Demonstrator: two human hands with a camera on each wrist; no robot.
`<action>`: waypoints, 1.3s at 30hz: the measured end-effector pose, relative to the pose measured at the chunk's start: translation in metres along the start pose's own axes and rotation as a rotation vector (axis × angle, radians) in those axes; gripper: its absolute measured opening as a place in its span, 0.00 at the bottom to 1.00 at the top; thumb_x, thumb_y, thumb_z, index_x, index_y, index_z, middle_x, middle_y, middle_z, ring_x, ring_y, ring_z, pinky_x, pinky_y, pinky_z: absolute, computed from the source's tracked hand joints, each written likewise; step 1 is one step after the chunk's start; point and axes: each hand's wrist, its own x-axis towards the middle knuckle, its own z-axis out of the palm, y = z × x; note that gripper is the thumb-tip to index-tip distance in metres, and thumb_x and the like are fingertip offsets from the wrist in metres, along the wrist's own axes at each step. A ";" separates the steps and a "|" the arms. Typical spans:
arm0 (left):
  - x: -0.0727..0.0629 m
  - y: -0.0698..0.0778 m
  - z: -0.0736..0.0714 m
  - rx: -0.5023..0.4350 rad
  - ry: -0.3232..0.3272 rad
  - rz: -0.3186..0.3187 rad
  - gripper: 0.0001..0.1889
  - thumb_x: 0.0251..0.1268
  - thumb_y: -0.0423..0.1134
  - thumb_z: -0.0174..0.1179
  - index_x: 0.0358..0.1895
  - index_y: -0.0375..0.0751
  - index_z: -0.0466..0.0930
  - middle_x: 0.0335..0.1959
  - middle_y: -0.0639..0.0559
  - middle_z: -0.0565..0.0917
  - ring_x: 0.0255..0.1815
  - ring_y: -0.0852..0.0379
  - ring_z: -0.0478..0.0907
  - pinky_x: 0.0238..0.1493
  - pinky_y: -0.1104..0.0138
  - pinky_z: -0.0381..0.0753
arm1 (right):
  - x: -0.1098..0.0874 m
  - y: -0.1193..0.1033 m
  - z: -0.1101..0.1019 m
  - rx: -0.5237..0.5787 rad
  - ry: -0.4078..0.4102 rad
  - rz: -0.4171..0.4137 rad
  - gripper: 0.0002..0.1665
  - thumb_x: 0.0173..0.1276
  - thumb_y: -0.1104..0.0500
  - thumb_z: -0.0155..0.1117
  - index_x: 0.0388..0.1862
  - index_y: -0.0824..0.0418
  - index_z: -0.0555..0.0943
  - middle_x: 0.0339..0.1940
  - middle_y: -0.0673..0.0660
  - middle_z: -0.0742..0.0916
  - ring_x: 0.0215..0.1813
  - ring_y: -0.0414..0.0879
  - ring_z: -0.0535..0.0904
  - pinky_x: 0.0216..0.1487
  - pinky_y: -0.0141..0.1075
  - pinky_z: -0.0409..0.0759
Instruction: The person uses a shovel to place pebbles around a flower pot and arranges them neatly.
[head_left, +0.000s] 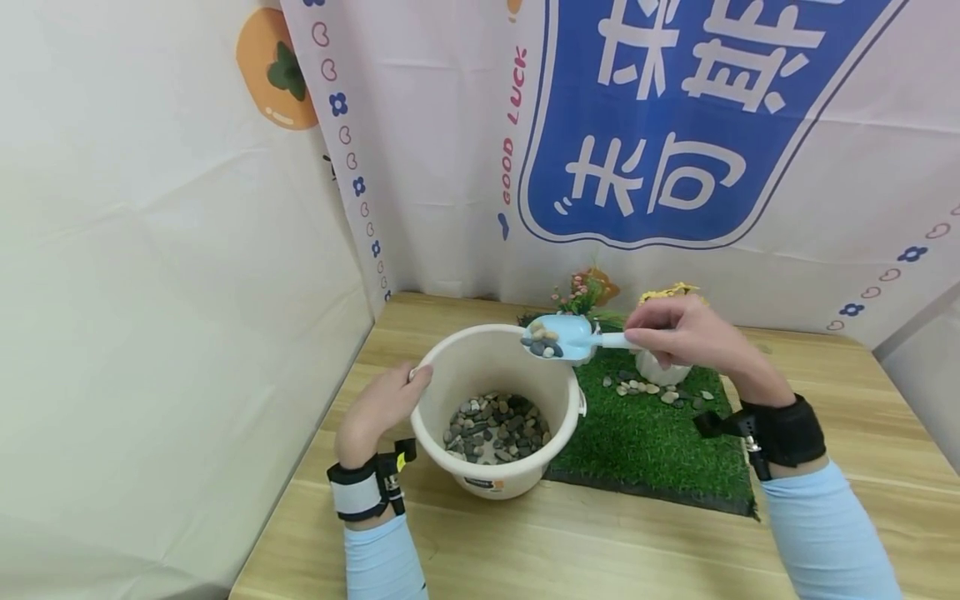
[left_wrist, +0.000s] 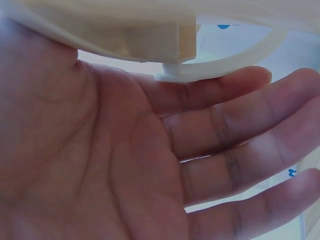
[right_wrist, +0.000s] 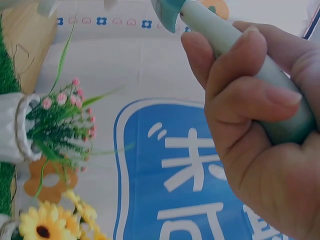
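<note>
A light-blue scoop (head_left: 577,337) carries several pebbles (head_left: 543,342) over the right rim of a cream plastic bucket (head_left: 540,462). My right hand (head_left: 693,337) grips its pale handle, fingers curled round it in the right wrist view. More grey and tan pebbles (head_left: 498,429) lie across the bucket's bottom, which shows through in places. At the bucket's left side my left hand (head_left: 382,412) holds the rim, thumb over the edge. Seen from the left wrist, the other fingers (left_wrist: 220,175) extend loosely below the rim and beside the bucket's white handle (left_wrist: 225,67).
Right of the bucket lies a green turf mat (head_left: 660,450) with a row of pebbles (head_left: 652,388) on it. Behind stand white pots with pink flowers (right_wrist: 75,97) and yellow flowers (right_wrist: 42,220). A printed cloth (head_left: 450,150) hangs behind the wooden table (head_left: 600,550).
</note>
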 end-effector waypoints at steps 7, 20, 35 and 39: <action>0.000 -0.001 0.000 -0.003 -0.006 -0.004 0.31 0.77 0.60 0.34 0.64 0.40 0.71 0.48 0.46 0.86 0.49 0.52 0.83 0.57 0.51 0.78 | -0.017 0.016 -0.007 0.027 0.046 0.050 0.12 0.73 0.54 0.61 0.46 0.62 0.82 0.23 0.51 0.81 0.16 0.47 0.70 0.16 0.37 0.68; 0.001 -0.001 0.000 -0.002 0.003 -0.009 0.31 0.77 0.61 0.34 0.63 0.40 0.71 0.45 0.46 0.86 0.47 0.53 0.84 0.57 0.52 0.77 | -0.035 0.040 -0.014 -0.004 0.089 0.108 0.14 0.72 0.51 0.62 0.47 0.60 0.82 0.17 0.55 0.80 0.15 0.47 0.71 0.14 0.38 0.67; 0.000 -0.002 0.000 -0.023 -0.004 -0.004 0.31 0.77 0.61 0.35 0.64 0.40 0.70 0.45 0.46 0.86 0.46 0.52 0.85 0.55 0.53 0.79 | -0.042 0.075 -0.005 0.057 0.078 0.215 0.20 0.72 0.48 0.62 0.51 0.62 0.81 0.17 0.49 0.79 0.17 0.44 0.73 0.16 0.37 0.68; 0.000 -0.002 0.000 -0.021 -0.001 -0.007 0.31 0.77 0.61 0.35 0.63 0.40 0.71 0.44 0.46 0.86 0.44 0.54 0.84 0.54 0.54 0.79 | -0.041 0.082 -0.002 0.072 0.072 0.250 0.22 0.71 0.47 0.63 0.52 0.63 0.80 0.18 0.50 0.80 0.17 0.45 0.75 0.16 0.36 0.69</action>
